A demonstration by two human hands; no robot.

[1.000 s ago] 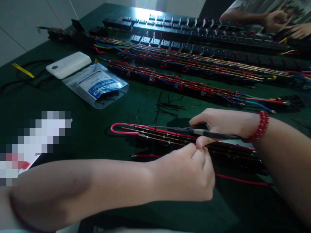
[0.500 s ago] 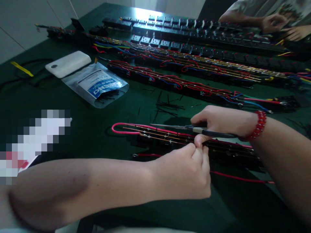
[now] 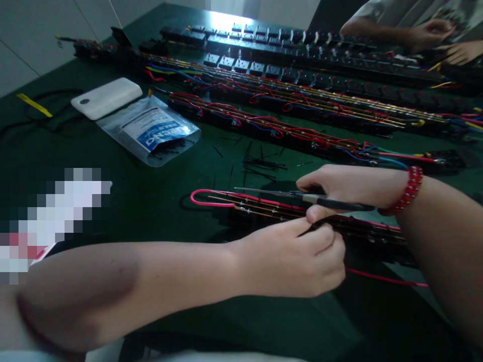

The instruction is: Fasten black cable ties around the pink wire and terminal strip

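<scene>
Scissors-like pliers [image 3: 324, 201] with dark handles lie in my right hand [image 3: 320, 191], its fingers wrapped round them and their thin tips pointing left. My left hand [image 3: 309, 256] is closed at the near side of the wired strip [image 3: 260, 210], close to my right thumb; what its fingertips pinch is hidden. Copper rods run along this dark strip, and a thick red wire [image 3: 199, 197] loops round at its left end. Another red wire [image 3: 381, 277] emerges to the right of my left hand.
Thin black ties [image 3: 260, 163] are scattered behind the strip. A clear bag [image 3: 162, 133] and a white case [image 3: 107, 98] sit at the left. Longer wired strips [image 3: 264, 125] cross the table behind. Another person's hands [image 3: 433, 37] are at the far right.
The wired strip with its red loop has shifted to the right. My left hand has moved slightly right along with it, and my right wrist has moved a little right.
</scene>
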